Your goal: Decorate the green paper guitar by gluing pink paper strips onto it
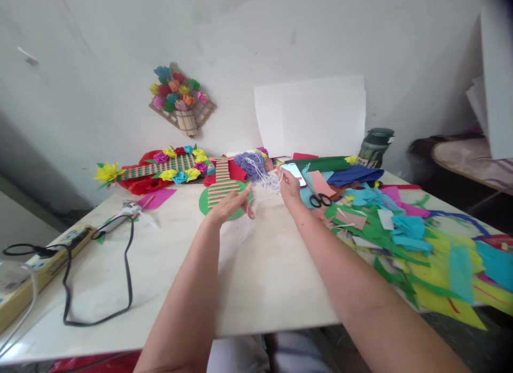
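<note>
A green paper shape with a row of pinkish sticks across it, like a small guitar [222, 188], lies flat on the table. My left hand [232, 204] rests over its lower right part, index finger stretched out and thumb apart from it. Beside these fingers hangs a loose thin white thread [245, 231]. My right hand [289, 187] is closed in a pinch on white yarn [270, 181], just in front of a lit phone [294, 173]. Behind, between my hands, sits a bundle of purple yarn [250, 165]. Black-handled scissors [320, 200] lie right of my right hand.
Coloured paper scraps [404, 239] cover the table's right side. A larger flowered guitar craft [168, 167] lies at the back left. A power strip [52, 266] and black cable [128, 271] occupy the left. A dark green jar [374, 147] stands at the back right.
</note>
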The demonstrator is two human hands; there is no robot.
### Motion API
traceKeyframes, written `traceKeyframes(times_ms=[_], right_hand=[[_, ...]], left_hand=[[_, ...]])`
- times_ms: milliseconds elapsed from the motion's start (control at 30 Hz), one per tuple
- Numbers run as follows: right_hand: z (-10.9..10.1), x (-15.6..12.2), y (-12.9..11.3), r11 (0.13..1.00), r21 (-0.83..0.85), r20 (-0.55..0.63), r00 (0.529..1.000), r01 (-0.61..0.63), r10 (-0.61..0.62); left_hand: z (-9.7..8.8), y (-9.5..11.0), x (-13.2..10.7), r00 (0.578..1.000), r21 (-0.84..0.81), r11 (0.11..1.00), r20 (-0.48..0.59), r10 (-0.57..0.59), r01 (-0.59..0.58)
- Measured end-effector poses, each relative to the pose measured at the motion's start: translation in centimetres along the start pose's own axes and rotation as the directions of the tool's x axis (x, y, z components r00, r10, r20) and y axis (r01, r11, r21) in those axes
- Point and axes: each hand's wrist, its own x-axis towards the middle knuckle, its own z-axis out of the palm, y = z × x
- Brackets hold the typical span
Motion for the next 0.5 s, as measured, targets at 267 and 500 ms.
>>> traceKeyframes(times_ms=[267, 500], right_hand=[[0.6, -2.3, -5.0, 0.977, 0.063, 0.362, 0.908, 0.202, -0.211], [2.9, -5.1, -8.6, 0.998, 0.022, 0.951, 0.309, -0.054, -0.004]], left_hand=[[1.1, -3.0, 2.4, 0.906, -0.112, 0.988, -0.398, -0.141, 0.104], [1.5, -3.2, 2.1, 0.961, -0.668, 0.738, -0.133, -0.244, 0.095]])
